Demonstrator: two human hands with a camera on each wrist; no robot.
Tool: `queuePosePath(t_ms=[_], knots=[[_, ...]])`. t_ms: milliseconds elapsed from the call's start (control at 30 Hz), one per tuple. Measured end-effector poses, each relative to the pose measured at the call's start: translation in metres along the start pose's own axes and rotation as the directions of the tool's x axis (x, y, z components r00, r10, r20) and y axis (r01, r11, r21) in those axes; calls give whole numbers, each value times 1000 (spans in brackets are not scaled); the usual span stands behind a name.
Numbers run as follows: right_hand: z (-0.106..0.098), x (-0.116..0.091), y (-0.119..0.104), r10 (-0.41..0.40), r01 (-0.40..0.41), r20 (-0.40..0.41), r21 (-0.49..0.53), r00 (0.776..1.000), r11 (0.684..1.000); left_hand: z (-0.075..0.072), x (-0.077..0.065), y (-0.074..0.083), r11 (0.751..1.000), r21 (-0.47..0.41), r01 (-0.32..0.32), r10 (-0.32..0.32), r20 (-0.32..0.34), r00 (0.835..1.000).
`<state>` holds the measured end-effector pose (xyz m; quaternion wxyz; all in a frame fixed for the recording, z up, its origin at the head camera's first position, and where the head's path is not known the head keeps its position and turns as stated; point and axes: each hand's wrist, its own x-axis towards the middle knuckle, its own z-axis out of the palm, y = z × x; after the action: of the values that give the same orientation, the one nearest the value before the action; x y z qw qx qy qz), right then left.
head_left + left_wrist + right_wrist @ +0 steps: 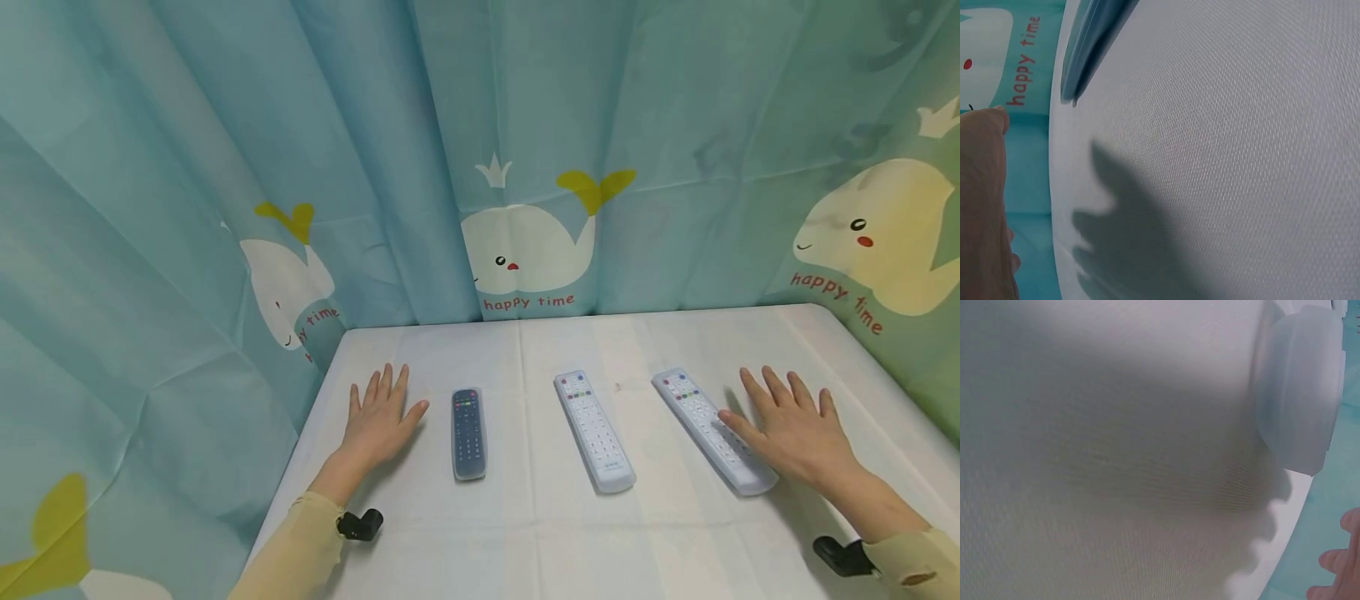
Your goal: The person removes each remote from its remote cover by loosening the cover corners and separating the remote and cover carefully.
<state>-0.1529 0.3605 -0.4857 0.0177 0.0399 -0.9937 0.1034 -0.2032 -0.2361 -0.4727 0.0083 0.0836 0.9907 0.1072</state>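
Three remote controls lie apart on the white-covered table. The dark remote control (468,435) is nearest my left hand (378,425), which hovers to its left with fingers spread and holds nothing. A white remote control (595,431) lies in the middle, tilted slightly. Farther right is a second white remote control (708,425), its lower right edge partly covered by my right hand (798,429), whose fingers are spread. In the right wrist view the end of a pale remote control (1300,394) shows, with the hand's fingers apart from it. The left wrist view catches a remote control's edge (1088,50).
The table (525,550) has a white cloth with crease lines. A blue-green curtain (390,167) with whale prints hangs along its back and sides. Each wrist carries a small black camera mount, such as the left one (360,525).
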Motion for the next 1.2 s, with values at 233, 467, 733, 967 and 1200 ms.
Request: queuePosePath(t_ms=[233,467,733,967,1200], knots=[[0,-1,0,-4,4,2,4,1000,1000,0,0,-2,1000,2,-1,1,-8,1000],[1,-1,-1,-7,7,-2,-1,1000,1000,-1,-1,-2,1000,1,3,-3,-3,1000],[-1,1,-3,-23,23,-11,-3,1000,1000,-5,-1,0,1000,-6,6,-6,11,1000],[-9,9,-24,-81,81,-33,12,996,997,-10,-1,2,999,-53,0,1,19,1000],[-15,20,-61,-144,146,-39,34,989,989,-18,-4,8,988,-151,-22,27,30,999]])
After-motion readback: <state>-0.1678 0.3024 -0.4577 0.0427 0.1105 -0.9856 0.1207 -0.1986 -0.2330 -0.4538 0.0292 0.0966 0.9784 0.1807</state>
